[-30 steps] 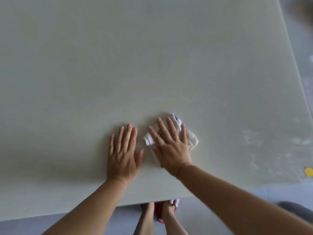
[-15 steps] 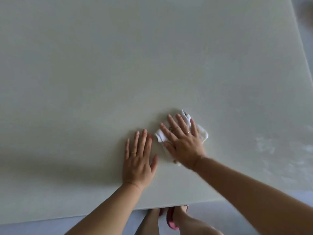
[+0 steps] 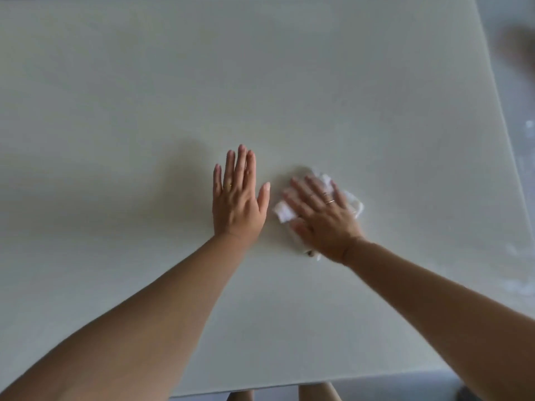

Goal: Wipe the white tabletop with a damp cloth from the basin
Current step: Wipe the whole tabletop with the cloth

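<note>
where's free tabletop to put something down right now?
Bare: all of the tabletop beyond the fingertips, everything left of the left hand, and the strip right of the cloth toward the right edge. Crowded: the centre, where the right hand presses the cloth.

One desk (image 3: 144,82) is seen. Two hands are counted on it: a left hand (image 3: 238,199) and a right hand (image 3: 321,219). One cloth (image 3: 285,212) is seen under the right hand. Three rings are counted: one on the left hand, two on the right.
</note>
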A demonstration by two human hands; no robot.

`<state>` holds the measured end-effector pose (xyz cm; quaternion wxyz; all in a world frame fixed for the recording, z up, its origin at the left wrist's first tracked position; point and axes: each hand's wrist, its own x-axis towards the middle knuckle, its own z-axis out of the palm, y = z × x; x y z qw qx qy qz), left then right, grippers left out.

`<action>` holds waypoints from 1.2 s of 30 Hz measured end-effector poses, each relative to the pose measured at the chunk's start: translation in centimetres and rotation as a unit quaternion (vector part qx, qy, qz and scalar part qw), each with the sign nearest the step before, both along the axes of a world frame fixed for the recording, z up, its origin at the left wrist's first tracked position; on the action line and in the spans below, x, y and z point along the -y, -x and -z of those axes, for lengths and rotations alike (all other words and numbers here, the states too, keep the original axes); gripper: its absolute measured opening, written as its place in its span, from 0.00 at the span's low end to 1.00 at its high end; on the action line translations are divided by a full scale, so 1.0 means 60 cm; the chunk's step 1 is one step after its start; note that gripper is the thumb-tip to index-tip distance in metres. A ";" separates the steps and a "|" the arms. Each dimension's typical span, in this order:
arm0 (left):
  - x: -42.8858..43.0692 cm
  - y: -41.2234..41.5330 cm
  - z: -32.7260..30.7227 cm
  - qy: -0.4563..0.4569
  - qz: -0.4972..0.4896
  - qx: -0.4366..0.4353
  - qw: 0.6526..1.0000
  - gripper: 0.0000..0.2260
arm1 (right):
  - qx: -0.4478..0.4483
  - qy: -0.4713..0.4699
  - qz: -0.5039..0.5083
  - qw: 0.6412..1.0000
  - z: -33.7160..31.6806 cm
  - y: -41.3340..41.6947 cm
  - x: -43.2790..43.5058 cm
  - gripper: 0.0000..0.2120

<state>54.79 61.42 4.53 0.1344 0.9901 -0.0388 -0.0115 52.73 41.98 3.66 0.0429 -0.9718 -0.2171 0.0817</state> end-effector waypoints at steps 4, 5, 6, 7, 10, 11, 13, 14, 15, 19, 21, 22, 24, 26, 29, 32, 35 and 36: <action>0.008 -0.029 0.029 -0.026 0.022 -0.028 0.999 0.28 | -0.024 -0.027 0.316 0.948 0.008 -0.071 0.064 0.25; 0.009 -0.028 0.034 -0.029 0.017 -0.028 0.999 0.28 | -0.014 -0.027 0.371 0.928 0.011 -0.072 0.038 0.26; 0.010 -0.027 0.037 -0.032 0.012 -0.024 0.999 0.28 | -0.011 -0.031 0.394 0.919 0.012 -0.066 0.005 0.26; 0.010 -0.027 0.038 -0.035 0.008 -0.021 0.999 0.28 | -0.010 -0.042 0.374 0.926 0.011 -0.056 -0.028 0.26; 0.011 -0.029 0.034 -0.032 0.011 -0.017 0.999 0.28 | -0.006 -0.036 0.128 0.991 0.007 -0.029 -0.064 0.27; 0.011 -0.029 0.032 -0.030 0.011 -0.017 0.999 0.28 | 0.002 -0.026 0.051 0.998 0.004 -0.043 -0.042 0.26; 0.011 -0.029 0.033 -0.034 0.007 -0.028 0.999 0.28 | 0.016 -0.003 0.010 1.000 0.006 -0.094 0.020 0.25; 0.011 -0.029 0.034 -0.039 0.006 -0.035 0.999 0.28 | 0.009 0.006 0.054 0.998 0.007 -0.122 0.047 0.25; 0.011 -0.029 0.035 -0.042 0.005 -0.040 0.998 0.28 | -0.003 0.000 0.137 0.991 0.008 -0.147 0.067 0.25; 0.012 -0.031 0.033 -0.054 0.004 -0.047 0.997 0.28 | -0.006 -0.035 0.380 0.924 0.014 -0.163 -0.015 0.26; 0.014 -0.031 0.030 -0.054 -0.002 -0.047 0.997 0.29 | -0.013 -0.045 0.266 0.963 0.013 -0.131 -0.080 0.26; 0.014 -0.031 0.029 -0.054 -0.006 -0.044 0.998 0.29 | -0.019 -0.036 0.167 0.985 0.012 -0.119 -0.091 0.26; 0.013 -0.030 0.031 -0.050 -0.006 -0.038 0.998 0.30 | 0.000 -0.021 0.002 1.000 0.006 -0.141 -0.057 0.26; 0.011 -0.029 0.034 -0.042 -0.004 -0.034 0.999 0.32 | 0.023 -0.015 0.001 1.000 0.009 -0.195 0.002 0.26; 0.011 -0.030 0.036 -0.036 -0.006 -0.042 0.998 0.32 | -0.013 -0.035 0.289 0.957 0.014 -0.254 0.030 0.26; 0.012 -0.032 0.034 -0.035 -0.007 -0.047 0.998 0.31 | -0.010 -0.032 0.354 0.935 0.018 -0.238 -0.079 0.27; 0.012 -0.031 0.033 -0.038 -0.010 -0.048 0.998 0.31 | -0.033 -0.020 0.079 0.996 0.015 -0.212 -0.132 0.27; 0.012 -0.032 0.033 -0.038 -0.009 -0.044 0.998 0.31 | -0.024 -0.016 0.009 1.000 0.013 -0.227 -0.112 0.26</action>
